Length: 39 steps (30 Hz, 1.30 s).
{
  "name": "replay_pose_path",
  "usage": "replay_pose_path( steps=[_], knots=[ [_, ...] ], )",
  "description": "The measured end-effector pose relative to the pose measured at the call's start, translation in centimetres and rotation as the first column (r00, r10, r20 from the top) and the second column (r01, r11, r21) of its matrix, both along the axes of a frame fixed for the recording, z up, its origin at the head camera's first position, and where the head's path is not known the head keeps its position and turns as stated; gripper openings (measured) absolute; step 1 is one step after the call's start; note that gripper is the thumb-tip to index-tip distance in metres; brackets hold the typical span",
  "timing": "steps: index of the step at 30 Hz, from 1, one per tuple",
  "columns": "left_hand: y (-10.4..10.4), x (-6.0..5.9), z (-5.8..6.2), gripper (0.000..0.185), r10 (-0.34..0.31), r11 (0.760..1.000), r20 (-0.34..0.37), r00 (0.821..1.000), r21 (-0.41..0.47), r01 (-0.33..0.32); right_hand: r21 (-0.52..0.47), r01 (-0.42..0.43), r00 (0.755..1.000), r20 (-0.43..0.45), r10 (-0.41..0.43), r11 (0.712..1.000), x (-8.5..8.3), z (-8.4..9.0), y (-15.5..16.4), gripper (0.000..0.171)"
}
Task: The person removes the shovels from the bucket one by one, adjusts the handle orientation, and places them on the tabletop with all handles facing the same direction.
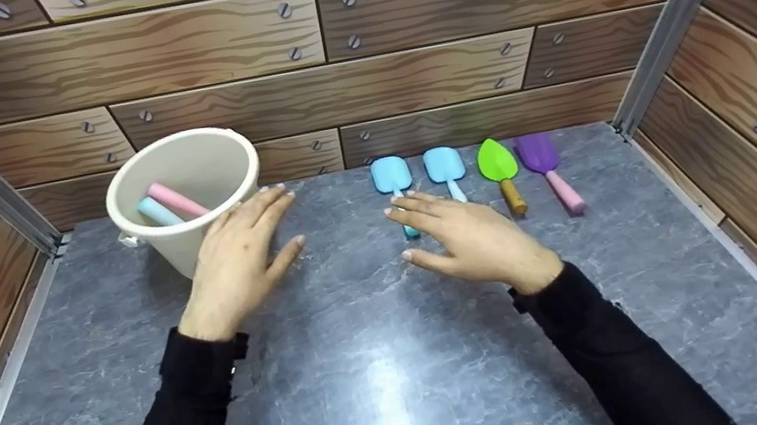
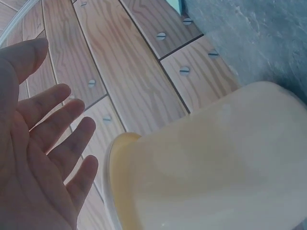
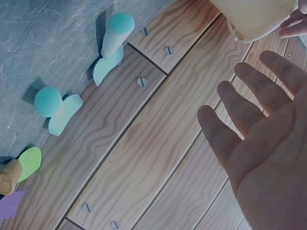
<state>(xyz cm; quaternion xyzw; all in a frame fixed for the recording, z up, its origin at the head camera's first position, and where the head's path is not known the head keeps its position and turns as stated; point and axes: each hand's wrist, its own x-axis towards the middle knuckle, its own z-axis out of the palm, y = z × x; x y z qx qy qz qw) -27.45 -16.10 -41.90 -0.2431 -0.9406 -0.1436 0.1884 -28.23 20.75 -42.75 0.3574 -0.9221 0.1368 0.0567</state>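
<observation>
A cream bucket stands at the back left, with a pink handle and a light-blue handle inside; what they belong to is hidden. My left hand hovers in front of the bucket's right side, fingers extended, holding nothing. The left wrist view shows its fingers apart from the bucket wall. My right hand, palm down and fingers extended, is held before two light-blue toy shovels and partly covers their handles. To their right lie a green trowel with a brown handle and a purple shovel with a pink handle.
The toys lie in a row along the back of a grey marbled table. Wood-patterned panels rise behind it and at both sides. Grey metal posts stand at the back corners.
</observation>
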Motion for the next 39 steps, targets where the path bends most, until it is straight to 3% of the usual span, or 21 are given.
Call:
replay_pose_path(
  steps=[6,12,21,26,31,39],
  knots=[
    [-1.3,-0.1,1.6,0.068,0.041,0.999,-0.004,0.999,0.031,-0.041,0.0,-0.018,1.0,-0.002,0.018,1.0,0.3,0.1,-0.3,0.071],
    [-2.7,-0.9,3.2,0.068,0.076,0.996,0.023,0.997,0.035,-0.077,-0.006,-0.039,0.999,-0.021,0.039,0.999,0.7,0.4,-0.5,0.071],
    [-4.3,-2.4,4.5,0.064,0.101,0.995,0.028,0.994,0.008,-0.101,0.011,-0.057,0.997,-0.047,0.057,0.998,1.3,0.6,-1.0,0.073],
    [-4.8,-2.9,5.0,0.065,0.121,0.992,0.067,0.99,-0.032,-0.119,0.021,-0.076,0.995,-0.065,0.077,0.997,1.6,0.7,-1.3,0.073],
    [-5.2,-3.4,5.6,0.065,0.157,0.987,0.153,0.976,-0.058,-0.149,0.023,-0.088,0.993,-0.077,0.089,0.996,1.7,0.7,-1.5,0.074],
    [-6.8,-4.7,6.3,0.069,0.222,0.973,0.269,0.937,-0.126,-0.194,0.045,-0.114,0.99,-0.073,0.117,0.993,2.0,0.9,-1.9,0.074]
  ],
)
